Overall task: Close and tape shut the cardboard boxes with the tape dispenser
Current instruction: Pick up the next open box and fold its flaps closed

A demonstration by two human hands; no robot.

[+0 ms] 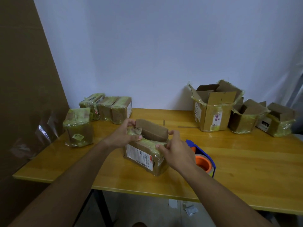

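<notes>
Both hands, left hand and right hand, fingers pinching the box flap ends: fold flat, hold, then grab tape dispenser.

Left grip and right grip curled (forearms outstretched).

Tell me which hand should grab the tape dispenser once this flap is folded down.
Right. The right hand sits directly beside the tape dispenser, which lies just right of the box; the left hand would have to cross over the box.
</notes>
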